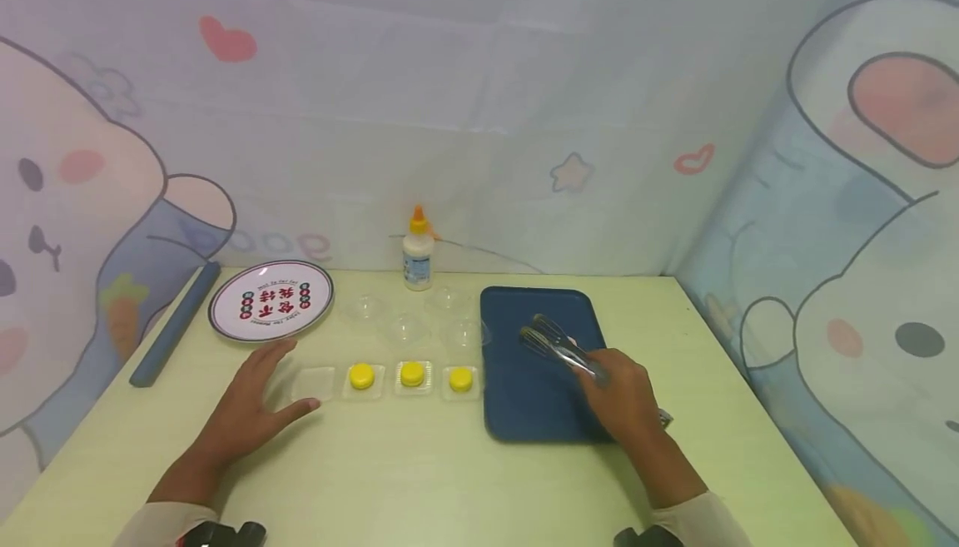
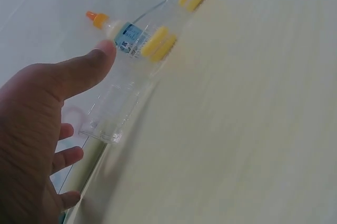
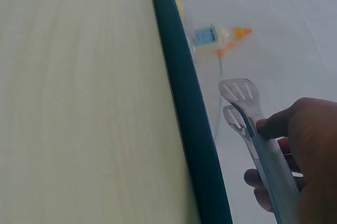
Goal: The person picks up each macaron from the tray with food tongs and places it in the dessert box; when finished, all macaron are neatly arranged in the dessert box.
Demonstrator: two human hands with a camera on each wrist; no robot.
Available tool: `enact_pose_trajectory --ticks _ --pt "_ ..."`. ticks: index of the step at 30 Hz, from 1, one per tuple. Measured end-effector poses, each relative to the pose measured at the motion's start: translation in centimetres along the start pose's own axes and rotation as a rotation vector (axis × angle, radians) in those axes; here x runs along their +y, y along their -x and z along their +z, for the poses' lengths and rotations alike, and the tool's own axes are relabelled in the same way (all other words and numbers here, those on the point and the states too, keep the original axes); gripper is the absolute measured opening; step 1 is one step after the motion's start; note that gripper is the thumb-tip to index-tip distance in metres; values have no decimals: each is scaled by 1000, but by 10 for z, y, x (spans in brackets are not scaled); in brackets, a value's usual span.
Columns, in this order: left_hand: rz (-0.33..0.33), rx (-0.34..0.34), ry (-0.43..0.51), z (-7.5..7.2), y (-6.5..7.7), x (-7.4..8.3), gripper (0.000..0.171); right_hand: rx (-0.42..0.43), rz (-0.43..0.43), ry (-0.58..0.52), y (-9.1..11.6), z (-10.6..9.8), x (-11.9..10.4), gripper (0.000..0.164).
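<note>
Over the dark blue tray (image 1: 517, 405), my right hand (image 1: 623, 390) grips slotted metal tongs (image 1: 573, 354), whose two slotted ends stand apart with nothing between them. The same tongs (image 3: 263, 153) show in the right wrist view, held between thumb and fingers. My left hand (image 1: 243, 410) has its fingers and thumb spread beside a clear square plastic base (image 1: 315, 383) that holds nothing. Whether it touches that base, I cannot tell. To the right of it, a row of similar bases carries yellow macarons: one (image 1: 362, 376), a middle one (image 1: 412, 374) and another (image 1: 460, 379) beside the tray.
Several clear domed lids (image 1: 404, 329) stand behind the row. A white glue bottle (image 1: 417, 260) with an orange tip is at the table's back edge. On the left lie a white plate (image 1: 271, 301) with red characters and a grey-blue roll (image 1: 176, 324). Printed cloth surrounds the table.
</note>
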State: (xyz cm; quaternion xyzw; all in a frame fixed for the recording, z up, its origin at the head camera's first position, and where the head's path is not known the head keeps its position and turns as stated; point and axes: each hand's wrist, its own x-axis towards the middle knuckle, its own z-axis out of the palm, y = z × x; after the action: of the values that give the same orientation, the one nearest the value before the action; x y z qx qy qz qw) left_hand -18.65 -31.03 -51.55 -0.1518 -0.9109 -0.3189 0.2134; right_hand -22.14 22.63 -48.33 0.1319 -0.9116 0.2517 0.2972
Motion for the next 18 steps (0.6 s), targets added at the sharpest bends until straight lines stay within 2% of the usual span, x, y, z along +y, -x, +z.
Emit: enact_pose_trajectory --ticks 11,18 --pt "-38 -49 -34 2 1 -2 97 57 34 123 4 -12 22 23" --pt "-59 -72 -44 1 0 1 97 36 84 149 6 -17 28 23"
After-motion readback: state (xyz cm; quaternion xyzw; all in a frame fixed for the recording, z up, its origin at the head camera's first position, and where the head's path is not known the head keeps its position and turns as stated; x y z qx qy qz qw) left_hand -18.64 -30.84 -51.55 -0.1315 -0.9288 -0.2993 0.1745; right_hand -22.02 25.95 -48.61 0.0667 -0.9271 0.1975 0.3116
